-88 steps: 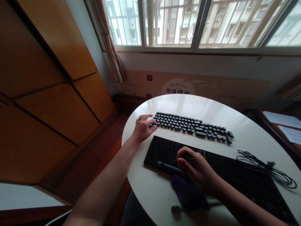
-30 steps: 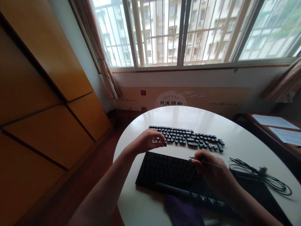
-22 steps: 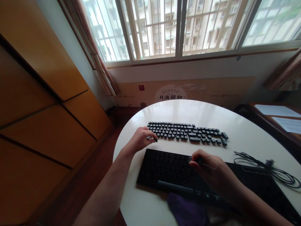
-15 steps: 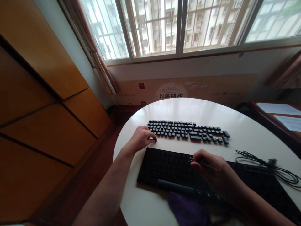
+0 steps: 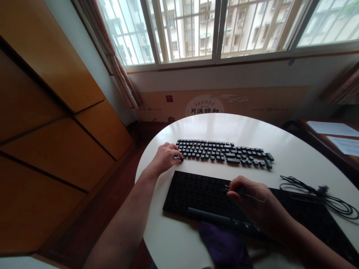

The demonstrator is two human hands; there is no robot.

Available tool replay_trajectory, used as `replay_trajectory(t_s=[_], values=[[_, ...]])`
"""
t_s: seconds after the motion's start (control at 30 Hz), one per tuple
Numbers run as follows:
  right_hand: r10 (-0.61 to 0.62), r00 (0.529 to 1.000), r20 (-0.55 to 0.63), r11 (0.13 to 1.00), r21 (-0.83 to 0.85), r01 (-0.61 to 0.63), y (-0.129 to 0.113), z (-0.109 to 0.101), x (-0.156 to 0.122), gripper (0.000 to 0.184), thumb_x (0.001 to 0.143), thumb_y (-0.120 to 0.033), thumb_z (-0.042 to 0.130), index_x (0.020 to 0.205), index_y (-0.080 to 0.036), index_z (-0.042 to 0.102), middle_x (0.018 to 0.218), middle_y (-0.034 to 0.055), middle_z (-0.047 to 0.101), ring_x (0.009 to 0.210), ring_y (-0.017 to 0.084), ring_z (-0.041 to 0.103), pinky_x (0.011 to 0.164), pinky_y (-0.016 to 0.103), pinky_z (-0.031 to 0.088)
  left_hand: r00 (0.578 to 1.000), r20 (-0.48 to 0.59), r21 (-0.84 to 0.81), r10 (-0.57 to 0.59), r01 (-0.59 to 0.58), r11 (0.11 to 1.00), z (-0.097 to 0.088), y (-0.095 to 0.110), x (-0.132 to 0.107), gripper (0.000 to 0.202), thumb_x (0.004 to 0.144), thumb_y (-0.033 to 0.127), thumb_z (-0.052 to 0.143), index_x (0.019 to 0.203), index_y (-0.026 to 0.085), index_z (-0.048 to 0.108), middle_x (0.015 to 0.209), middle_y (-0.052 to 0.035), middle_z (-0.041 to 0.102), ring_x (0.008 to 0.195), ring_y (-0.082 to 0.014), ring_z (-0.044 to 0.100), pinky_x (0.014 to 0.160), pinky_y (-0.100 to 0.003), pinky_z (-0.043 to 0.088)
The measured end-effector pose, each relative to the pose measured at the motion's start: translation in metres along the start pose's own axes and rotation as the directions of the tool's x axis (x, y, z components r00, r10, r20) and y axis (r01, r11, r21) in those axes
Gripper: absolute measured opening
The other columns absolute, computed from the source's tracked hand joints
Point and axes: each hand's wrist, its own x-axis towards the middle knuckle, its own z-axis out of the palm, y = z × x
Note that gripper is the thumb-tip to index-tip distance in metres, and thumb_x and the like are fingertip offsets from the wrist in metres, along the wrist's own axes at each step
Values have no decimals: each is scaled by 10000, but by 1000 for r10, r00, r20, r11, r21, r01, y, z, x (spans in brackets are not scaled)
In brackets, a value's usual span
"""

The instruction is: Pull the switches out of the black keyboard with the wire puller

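On the white table [image 5: 165, 235], the left hand [image 5: 166, 156], pinching a keycap [image 5: 182, 159] beside the laid-out rows [image 5: 206, 149], should align it gently (the right hand [image 5: 251, 192], curled round a wire tool [image 5: 240, 189], hovers over the keyboard [image 5: 202, 192]).

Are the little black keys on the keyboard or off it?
Off: the black keys lie in rows on the white table, apart from the keyboard. The right hand hides part of the keyboard.
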Motion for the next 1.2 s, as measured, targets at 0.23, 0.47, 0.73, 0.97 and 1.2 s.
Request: replay_trajectory(t_s=[0.23,0.47,0.73,0.97,1.2], values=[[15,1000,-14,1000,18,-14,-1,-2,1,268,979,-408,562,837,-181,578,620,-32,538,507,68,458,501,160,393,1000,-7,-14,-18,18,1000,-6,-3,-3,152,767,287,790,919,286,793,1097,-45,681,1098,-275,555,1032,-479,395],[19,1000,-1,1000,20,-19,0,-1,0,271,982,-411,556,835,-184,575,612,-29,534,504,73,453,494,169,381,999,12,-28,-42,42,999,-7,-8,-4,98,777,310,783,867,275,794,1071,-55,687,1075,-277,555,1004,-463,418],[36,999,6,998,49,-37,-1,0,0,294,974,-429,558,827,-176,578,612,-26,530,505,73,438,492,172,374,998,12,-41,-56,56,998,-7,-9,-4,158,748,290,817,903,269,789,1077,-54,676,1094,-285,555,1013,-464,412],[113,972,205,953,254,-164,-6,6,-5,320,999,-459,491,861,-174,536,577,-41,472,500,79,417,487,184,351,991,-98,-89,95,-104,991,-7,35,-1,94,849,315,733,868,232,773,1011,-64,669,1022,-251,563,963,-422,424],[55,908,416,977,163,-134,-16,19,-3,203,980,-348,513,882,-177,561,697,-10,589,614,96,500,598,195,393,937,1,-190,350,-343,920,9,118,-2,193,965,339,575,1013,226,724,1069,-71,676,999,-231,565,929,-395,421]])
